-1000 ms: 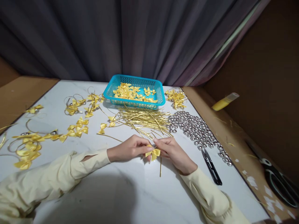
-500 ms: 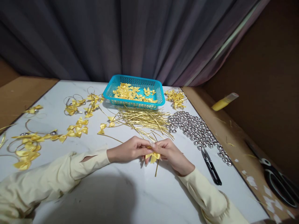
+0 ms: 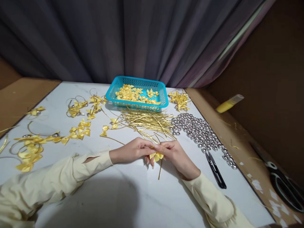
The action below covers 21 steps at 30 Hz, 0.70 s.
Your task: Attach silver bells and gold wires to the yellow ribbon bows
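Note:
Both hands meet over the white tabletop around a yellow ribbon bow (image 3: 156,156). My left hand (image 3: 136,150) pinches the bow from the left, thumb on top and fingertips curled below it. From the other side my right hand (image 3: 174,155) is closed on the bow, its thumb tip touching the left fingers. A gold cord (image 3: 160,171) hangs down from between the hands; its upper part is hidden. Just beyond the hands lies a pile of gold cords (image 3: 147,120). Two loose bows (image 3: 104,130) sit to the left of that pile.
A blue basket (image 3: 137,106) of yellow bows stands at the back. Silver beads (image 3: 197,129) spread at right, near black thread snips (image 3: 215,171). Scissors (image 3: 282,183) and a yellow tube (image 3: 229,104) lie beyond the right edge. Bows with cord loops (image 3: 30,148) cover the left.
The fingers have shifted slightly around the bow, and the left fingertips now show more beneath it. The bow stays between both hands. The whole view has drifted a little.

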Each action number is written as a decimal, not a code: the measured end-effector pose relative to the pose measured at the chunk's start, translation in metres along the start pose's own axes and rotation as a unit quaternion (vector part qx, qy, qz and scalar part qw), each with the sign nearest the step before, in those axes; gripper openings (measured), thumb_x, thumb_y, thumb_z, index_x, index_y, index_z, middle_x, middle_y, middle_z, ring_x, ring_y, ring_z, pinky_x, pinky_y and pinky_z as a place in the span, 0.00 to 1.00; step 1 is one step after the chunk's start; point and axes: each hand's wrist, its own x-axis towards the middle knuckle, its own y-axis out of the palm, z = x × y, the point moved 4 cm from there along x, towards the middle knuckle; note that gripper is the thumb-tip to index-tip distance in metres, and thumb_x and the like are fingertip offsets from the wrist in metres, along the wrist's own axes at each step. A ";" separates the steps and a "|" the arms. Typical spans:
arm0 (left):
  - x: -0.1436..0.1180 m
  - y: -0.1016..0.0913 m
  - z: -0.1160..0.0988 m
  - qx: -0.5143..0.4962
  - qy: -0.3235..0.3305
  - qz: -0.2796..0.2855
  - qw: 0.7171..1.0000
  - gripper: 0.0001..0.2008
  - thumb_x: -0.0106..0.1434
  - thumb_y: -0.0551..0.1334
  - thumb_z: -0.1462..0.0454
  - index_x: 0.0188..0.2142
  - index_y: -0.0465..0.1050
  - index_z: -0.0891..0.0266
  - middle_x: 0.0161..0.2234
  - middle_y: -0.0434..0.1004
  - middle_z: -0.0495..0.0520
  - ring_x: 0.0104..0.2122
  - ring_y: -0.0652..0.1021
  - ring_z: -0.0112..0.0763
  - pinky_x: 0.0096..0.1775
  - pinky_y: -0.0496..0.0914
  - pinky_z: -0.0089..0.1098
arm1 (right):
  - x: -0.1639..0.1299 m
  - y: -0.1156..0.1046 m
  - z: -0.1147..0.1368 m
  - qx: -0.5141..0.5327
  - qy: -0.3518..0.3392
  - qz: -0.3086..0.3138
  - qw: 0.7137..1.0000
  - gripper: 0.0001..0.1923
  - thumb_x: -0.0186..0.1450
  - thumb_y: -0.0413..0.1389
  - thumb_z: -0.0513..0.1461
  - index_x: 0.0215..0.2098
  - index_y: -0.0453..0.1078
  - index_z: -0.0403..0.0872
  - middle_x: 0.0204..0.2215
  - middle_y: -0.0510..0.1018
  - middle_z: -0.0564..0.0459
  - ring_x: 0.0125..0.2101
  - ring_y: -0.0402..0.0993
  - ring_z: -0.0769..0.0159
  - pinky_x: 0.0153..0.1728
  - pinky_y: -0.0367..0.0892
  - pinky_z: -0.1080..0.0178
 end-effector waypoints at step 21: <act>-0.002 0.002 -0.002 0.038 0.016 0.005 0.999 0.15 0.63 0.56 0.57 0.30 0.69 0.69 0.24 0.74 0.53 0.23 0.72 0.24 0.27 0.66 0.25 | 0.003 0.011 -0.009 0.128 0.026 0.102 0.986 0.27 0.62 0.50 0.51 0.20 0.72 0.37 0.17 0.75 0.48 0.11 0.44 0.80 0.12 0.36 0.69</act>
